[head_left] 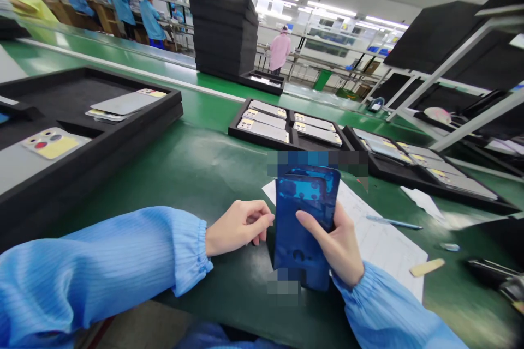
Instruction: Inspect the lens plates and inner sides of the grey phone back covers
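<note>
My right hand (pixel 338 242) grips at least two thin, dark blue phone back covers (pixel 303 229), overlapped and held upright, the thumb flat across the front one. They have brighter blue strips and small round marks near the top. Close to their left edge is my left hand (pixel 241 226), its fingers curled and its thumb and forefinger brought together; anything between them is too small or hidden to make out. Whether its fingertips touch the covers I cannot tell. Both of my arms wear blue sleeves. Behind the covers lies a white paper sheet (pixel 380 240) on the green table (pixel 192 158).
Black trays (pixel 164 106) with grey phone covers (pixel 126 102) stand at left and along the back. A tall stack of black trays (pixel 221 27) rises behind. At right are a pen (pixel 393 222), a beige stick (pixel 427 268) and a metal frame (pixel 446 73). People work far back.
</note>
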Motion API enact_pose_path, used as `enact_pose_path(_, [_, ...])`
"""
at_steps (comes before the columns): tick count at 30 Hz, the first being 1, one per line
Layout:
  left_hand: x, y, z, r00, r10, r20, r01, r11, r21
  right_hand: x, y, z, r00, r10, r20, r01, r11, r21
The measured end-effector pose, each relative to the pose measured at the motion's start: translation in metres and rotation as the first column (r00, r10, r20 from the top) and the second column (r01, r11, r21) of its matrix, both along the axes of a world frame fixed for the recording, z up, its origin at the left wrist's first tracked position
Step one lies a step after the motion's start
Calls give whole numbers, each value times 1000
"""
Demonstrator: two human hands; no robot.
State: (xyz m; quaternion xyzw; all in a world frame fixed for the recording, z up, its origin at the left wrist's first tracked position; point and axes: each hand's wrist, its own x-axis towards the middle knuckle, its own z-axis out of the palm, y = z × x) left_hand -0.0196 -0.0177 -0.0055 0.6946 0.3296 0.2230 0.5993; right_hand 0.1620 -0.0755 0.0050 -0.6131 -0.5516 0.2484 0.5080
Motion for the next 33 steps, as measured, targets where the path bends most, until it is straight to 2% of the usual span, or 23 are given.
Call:
enact_pose_path(3, [1,10,-3,995,66,71,-68,998,18,9,4,5,996,-80,49,75,993,92])
enact_pose_path(7, [2,20,-7,972,159,176,-177,980,95,15,5,11,977,-29,211,-9,984,175])
enact_pose_path(10, [2,30,-9,952,183,246,-224,963,148,13,10,21,909,-1,416,-97,972,214])
enact_pose_path(13, [-2,43,-9,944,144,298,-238,920,311,4,21,38,743,166,648,-286,954,84])
enact_pose_path(16, [-9,58,-8,926,142,350,-285,871,401,-8,37,51,586,361,725,-456,887,-74])
enact_pose_path(19, [-14,67,-8,933,163,322,-290,870,399,-20,51,54,446,470,761,-519,829,-208])
enact_pose_path(21, [-16,70,-8,953,146,265,-241,895,375,-25,54,53,415,479,773,-510,826,-239])
enact_pose_path(24, [-17,70,-7,966,108,236,-186,922,340,-24,49,53,455,461,762,-483,847,-224])
enact_pose_path(28, [-17,68,-6,971,59,231,-134,936,326,-6,28,50,571,448,688,-444,873,-200])
enact_pose_path(33, [-15,68,-7,975,-35,218,-35,951,308,17,11,24,768,369,523,-343,927,-151])
